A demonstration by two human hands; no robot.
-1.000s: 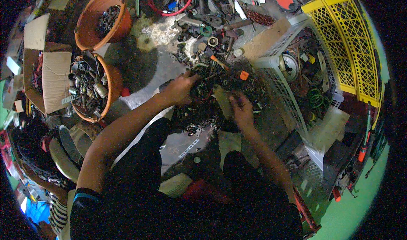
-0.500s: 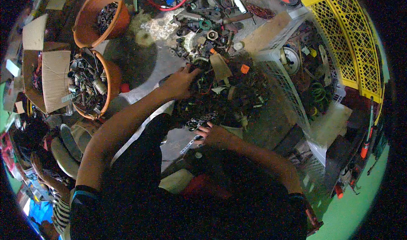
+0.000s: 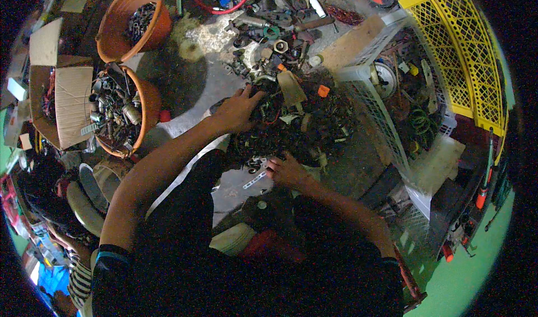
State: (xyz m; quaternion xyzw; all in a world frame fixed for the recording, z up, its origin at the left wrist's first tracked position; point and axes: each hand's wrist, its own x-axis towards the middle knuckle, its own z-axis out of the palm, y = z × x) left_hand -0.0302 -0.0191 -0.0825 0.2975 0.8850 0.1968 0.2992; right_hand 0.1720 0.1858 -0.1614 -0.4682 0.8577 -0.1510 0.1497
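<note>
The biggest risk to you lies in the heap [image 3: 322, 129]: it is dark and tangled, so a sharp end could catch your bare fingers, and a hard pull could bring linked pieces along. Your left hand [image 3: 238, 112] is palm down on its left edge, fingers spread loosely; whatever is beneath them is hidden, so I can't say if they grasp anything. The tan plate [image 3: 291, 90] lies tilted on the heap's upper part and could slide if the scrap under it shifts. The pale holed strip [image 3: 254, 180] shows between your knees, just below the heap, one end meeting your right hand [image 3: 287, 174]; I can't make out whether your fingertips pinch it, and a loose hold could let it slip. Of the containers, the white crate [image 3: 356, 76] holds a pale wheel [image 3: 385, 83], a green coil [image 3: 423, 125] and mixed scrap; the yellow crate [image 3: 448, 48] stands on edge beside it. The upper bucket [image 3: 109, 34] leans, with small dark parts deep inside; the lower bucket [image 3: 148, 112] is packed with metal parts. The box [image 3: 75, 112] has reddish bits within.
</note>
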